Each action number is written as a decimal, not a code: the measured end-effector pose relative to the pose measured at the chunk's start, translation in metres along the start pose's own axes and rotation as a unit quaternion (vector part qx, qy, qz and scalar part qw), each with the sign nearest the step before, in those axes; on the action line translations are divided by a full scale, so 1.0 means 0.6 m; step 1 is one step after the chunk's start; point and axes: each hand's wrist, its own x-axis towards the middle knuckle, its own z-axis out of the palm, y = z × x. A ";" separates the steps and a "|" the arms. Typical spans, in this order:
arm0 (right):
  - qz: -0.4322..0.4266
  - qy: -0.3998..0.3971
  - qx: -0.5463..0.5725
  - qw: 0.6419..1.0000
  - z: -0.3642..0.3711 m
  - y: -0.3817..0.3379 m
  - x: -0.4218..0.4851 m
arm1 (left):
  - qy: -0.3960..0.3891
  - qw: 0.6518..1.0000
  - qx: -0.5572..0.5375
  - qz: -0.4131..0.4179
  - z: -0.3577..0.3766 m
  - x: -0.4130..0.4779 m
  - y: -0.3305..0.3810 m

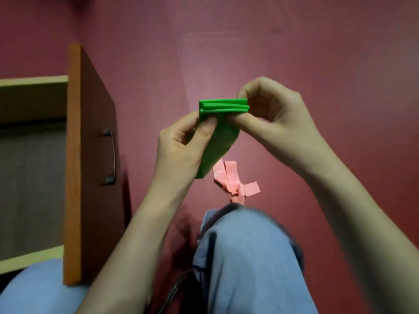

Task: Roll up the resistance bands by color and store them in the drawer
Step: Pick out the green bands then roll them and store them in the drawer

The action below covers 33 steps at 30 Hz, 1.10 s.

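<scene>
pinching the partly rolled green band [223, 107] at its rolled top, left hand [181, 148] and right hand [274, 114] hold it above the pink band [235, 182] lying on the floor beside the open drawer [74, 155].

The floor [306, 55] is a dull red-pink, smooth all over, with a faint line [179, 53] slanting down it from the top middle. A person sits over it in pale blue jeans [254, 268]. The right knee [240, 225] rises at the bottom centre, and the left leg [34, 291] shows in the lower left corner. The cloth at the top of the right knee is bunched and blurred, too soft to read. Between the legs a thin, curved, dark metal tube [173, 292] runs down to the bottom edge. A dark shadow [183, 225] lies on the floor just beside the right knee.
</scene>
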 end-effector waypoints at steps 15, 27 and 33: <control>0.100 0.041 0.180 0.978 0.093 -0.150 -0.142 | 0.070 0.994 -0.082 -0.031 0.024 -0.147 0.152; 0.080 0.056 0.195 0.976 0.072 -0.174 -0.201 | 0.064 0.997 0.027 0.021 0.018 -0.197 0.172; 0.027 0.112 0.187 0.976 0.066 -0.198 -0.221 | 0.003 1.000 -0.010 -0.003 -0.003 -0.233 0.175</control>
